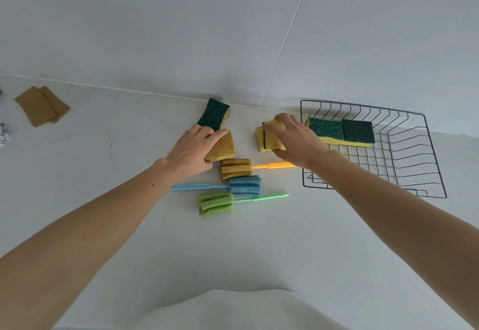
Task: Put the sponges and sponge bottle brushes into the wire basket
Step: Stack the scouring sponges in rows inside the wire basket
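Sponge transfer in hand. Two sponges point(342, 132) already in basket point(414, 158) at counter's point(233, 252) right back edge. Right hand point(290, 137) clamped on yellow sponges point(267, 140); left hand point(194, 148) flat on sponge point(223, 148), grip not closed. Next: carry right, release. Three brushes point(241, 187) remain mid-counter. White wall behind.

No legible text, label, brand, number or sign appears on any surface in view, including the sponges point(341, 131), the bottle brushes point(236, 169), the wire basket point(412, 132) and the worktop point(155, 226).
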